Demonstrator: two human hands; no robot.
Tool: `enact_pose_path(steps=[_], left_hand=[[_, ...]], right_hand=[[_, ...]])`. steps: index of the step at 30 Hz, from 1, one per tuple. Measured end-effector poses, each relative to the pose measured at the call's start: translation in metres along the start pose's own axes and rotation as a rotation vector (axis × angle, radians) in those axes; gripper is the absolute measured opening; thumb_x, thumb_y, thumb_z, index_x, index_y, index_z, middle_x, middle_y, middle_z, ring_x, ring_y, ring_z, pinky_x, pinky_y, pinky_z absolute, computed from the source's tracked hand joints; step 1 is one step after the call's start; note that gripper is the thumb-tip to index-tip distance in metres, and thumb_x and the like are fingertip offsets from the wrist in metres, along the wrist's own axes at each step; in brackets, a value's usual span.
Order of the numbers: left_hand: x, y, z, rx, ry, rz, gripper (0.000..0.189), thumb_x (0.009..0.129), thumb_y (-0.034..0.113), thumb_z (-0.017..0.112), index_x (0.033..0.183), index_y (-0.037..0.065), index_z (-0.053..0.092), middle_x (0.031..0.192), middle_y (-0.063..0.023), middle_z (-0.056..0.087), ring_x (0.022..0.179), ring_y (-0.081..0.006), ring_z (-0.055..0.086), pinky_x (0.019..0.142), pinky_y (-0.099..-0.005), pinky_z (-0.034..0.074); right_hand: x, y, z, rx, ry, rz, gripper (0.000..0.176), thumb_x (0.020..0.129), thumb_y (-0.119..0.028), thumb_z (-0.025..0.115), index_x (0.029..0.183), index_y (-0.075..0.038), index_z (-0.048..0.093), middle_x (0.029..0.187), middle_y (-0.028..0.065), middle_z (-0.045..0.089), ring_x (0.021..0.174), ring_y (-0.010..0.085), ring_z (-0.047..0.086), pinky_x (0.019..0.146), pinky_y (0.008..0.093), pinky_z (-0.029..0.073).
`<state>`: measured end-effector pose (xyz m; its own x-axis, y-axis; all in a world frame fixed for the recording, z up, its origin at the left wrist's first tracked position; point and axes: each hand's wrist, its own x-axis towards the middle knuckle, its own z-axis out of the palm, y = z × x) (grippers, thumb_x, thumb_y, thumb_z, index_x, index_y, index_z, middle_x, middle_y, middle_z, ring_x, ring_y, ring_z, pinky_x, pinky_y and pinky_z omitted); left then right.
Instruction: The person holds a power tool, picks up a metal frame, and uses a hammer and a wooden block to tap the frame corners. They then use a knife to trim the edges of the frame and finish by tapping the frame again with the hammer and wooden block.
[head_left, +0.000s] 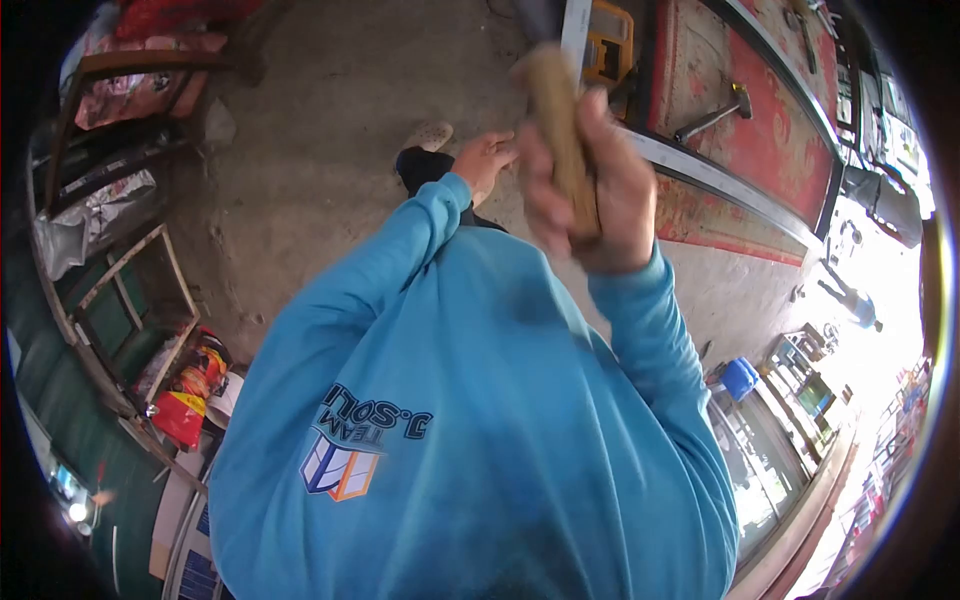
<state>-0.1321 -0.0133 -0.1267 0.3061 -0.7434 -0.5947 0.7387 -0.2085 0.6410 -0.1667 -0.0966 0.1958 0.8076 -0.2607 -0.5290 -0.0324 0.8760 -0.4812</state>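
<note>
My right hand [615,190] is wrapped round the thick wooden handle [560,125] of a tool, blurred by motion; its dark far end runs out of the top of the view. To the left, my left hand [482,165] hangs low beside my dark trousers, fingers loosely extended and holding nothing visible. Beyond my right hand, a dark metal frame with a pale strip [700,172] borders a worn red surface [690,60]. On that surface lies a hammer [715,115] with a dark handle. A yellow-orange object [608,45] sits by the frame's upright strip.
Metal frames [130,275] and red and yellow bags [185,415] stand at the left. A blue container [739,378] is at the lower right, near glass-fronted cases. Farther off on the right, a person [852,303] is in the bright area. Concrete floor [330,110] shows beneath.
</note>
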Motion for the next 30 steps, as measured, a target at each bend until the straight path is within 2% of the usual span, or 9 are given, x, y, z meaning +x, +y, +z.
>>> enact_pose_path(steps=[2, 5, 7, 13, 17, 19, 23, 27, 30], left_hand=[[-0.009, 0.049, 0.021, 0.268, -0.041, 0.004, 0.038, 0.089, 0.029, 0.067, 0.11, -0.003, 0.065, 0.101, -0.0136, 0.069, 0.089, -0.0161, 0.063, 0.079, -0.0274, 0.048], [0.0, 0.046, 0.022, 0.531, -0.01, 0.073, 0.04, 0.085, 0.036, 0.07, 0.102, 0.0, 0.07, 0.088, -0.0152, 0.07, 0.08, -0.0227, 0.066, 0.071, -0.0347, 0.05], [0.014, 0.045, 0.024, 1.149, 0.219, 0.397, 0.051, 0.08, 0.044, 0.073, 0.104, -0.002, 0.07, 0.095, -0.018, 0.071, 0.08, -0.0332, 0.067, 0.075, -0.0415, 0.051], [0.024, 0.074, 0.009, 0.922, -0.157, 0.121, 0.038, 0.081, 0.041, 0.071, 0.083, 0.003, 0.074, 0.082, -0.0196, 0.07, 0.077, -0.0283, 0.068, 0.07, -0.0424, 0.05], [0.022, 0.078, -0.024, 1.055, -0.063, 0.223, 0.037, 0.084, 0.041, 0.069, 0.08, 0.004, 0.075, 0.082, -0.0167, 0.071, 0.076, -0.0272, 0.068, 0.073, -0.0409, 0.05], [0.03, 0.093, -0.058, 1.222, -0.045, 0.001, 0.038, 0.084, 0.041, 0.068, 0.082, 0.003, 0.074, 0.084, -0.0174, 0.07, 0.08, -0.0288, 0.067, 0.076, -0.0419, 0.049], [0.026, 0.121, -0.166, 1.25, -0.055, 0.304, 0.046, 0.085, 0.046, 0.067, 0.091, 0.0, 0.07, 0.095, -0.0183, 0.068, 0.087, -0.0309, 0.066, 0.078, -0.0419, 0.05], [0.012, 0.157, -0.281, 0.979, 0.351, -0.288, 0.052, 0.088, 0.047, 0.062, 0.114, 0.003, 0.065, 0.104, -0.0149, 0.068, 0.097, -0.0298, 0.065, 0.085, -0.0418, 0.051], [-0.027, 0.156, -0.382, 1.418, 0.278, -0.375, 0.051, 0.09, 0.05, 0.058, 0.108, 0.005, 0.069, 0.099, -0.0129, 0.069, 0.092, -0.0289, 0.064, 0.083, -0.0435, 0.051]], right_hand=[[0.012, -0.019, -0.003, -0.126, 0.165, -0.278, 0.049, 0.104, -0.042, 0.036, 0.137, -0.006, 0.039, 0.084, 0.0027, 0.046, 0.056, 0.0064, 0.043, 0.042, 0.0209, 0.038], [0.008, -0.048, -0.059, 0.021, 0.205, -0.21, 0.04, 0.101, -0.044, 0.043, 0.107, -0.005, 0.05, 0.082, 0.0046, 0.053, 0.058, 0.0123, 0.048, 0.044, 0.0264, 0.041], [-0.009, -0.038, -0.071, -0.103, 0.463, -0.238, 0.036, 0.1, -0.042, 0.044, 0.102, -0.007, 0.051, 0.077, 0.0046, 0.054, 0.055, 0.0132, 0.05, 0.043, 0.0267, 0.042], [-0.032, 0.026, -0.13, 0.017, 0.551, -0.16, 0.028, 0.101, -0.037, 0.043, 0.106, -0.01, 0.05, 0.077, 0.0063, 0.055, 0.055, 0.0164, 0.054, 0.044, 0.0324, 0.044], [-0.022, 0.037, -0.109, -0.096, 0.672, -0.21, 0.027, 0.1, -0.034, 0.048, 0.108, -0.008, 0.05, 0.075, 0.0063, 0.054, 0.051, 0.0156, 0.053, 0.043, 0.0306, 0.044], [-0.006, 0.03, -0.102, -0.193, 0.681, -0.252, 0.027, 0.099, -0.033, 0.051, 0.108, -0.007, 0.05, 0.075, 0.0055, 0.054, 0.05, 0.0147, 0.053, 0.042, 0.03, 0.044], [0.04, 0.008, -0.098, -0.489, 0.692, -0.338, 0.029, 0.098, -0.03, 0.055, 0.111, -0.005, 0.051, 0.072, 0.0031, 0.053, 0.05, 0.0123, 0.053, 0.04, 0.029, 0.044], [0.08, -0.033, -0.065, -0.502, 0.691, -0.298, 0.035, 0.097, -0.026, 0.055, 0.124, -0.004, 0.051, 0.073, 0.0027, 0.054, 0.051, 0.011, 0.053, 0.044, 0.026, 0.044], [0.101, -0.047, -0.064, -0.503, 0.658, -0.317, 0.044, 0.096, -0.028, 0.058, 0.132, -0.005, 0.047, 0.075, 0.0027, 0.054, 0.051, 0.0111, 0.053, 0.042, 0.0266, 0.045]])
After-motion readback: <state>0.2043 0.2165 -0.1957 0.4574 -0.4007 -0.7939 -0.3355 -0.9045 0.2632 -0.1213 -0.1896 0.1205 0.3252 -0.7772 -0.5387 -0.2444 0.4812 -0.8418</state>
